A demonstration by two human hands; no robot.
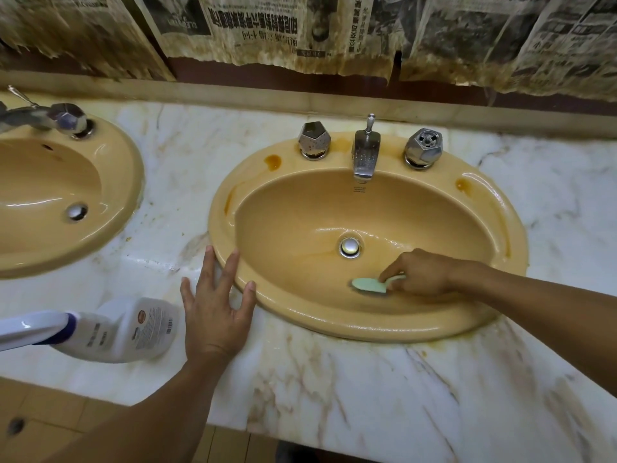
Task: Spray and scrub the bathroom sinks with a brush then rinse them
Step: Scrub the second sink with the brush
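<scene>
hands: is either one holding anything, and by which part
The right hand grips the green brush by its handle; the left hand, spread open by the sink, holds nothing.

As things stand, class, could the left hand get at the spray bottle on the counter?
Probably yes: the left hand is open and empty, and the spray bottle sits just beside it on the counter, nothing between them.

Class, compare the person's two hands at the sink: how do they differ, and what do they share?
The left hand lies flat, fingers spread; the right hand curls round the brush. The left hand rests on the counter and the rim of the sink; the right hand is down inside the sink. Both are bare.
</scene>
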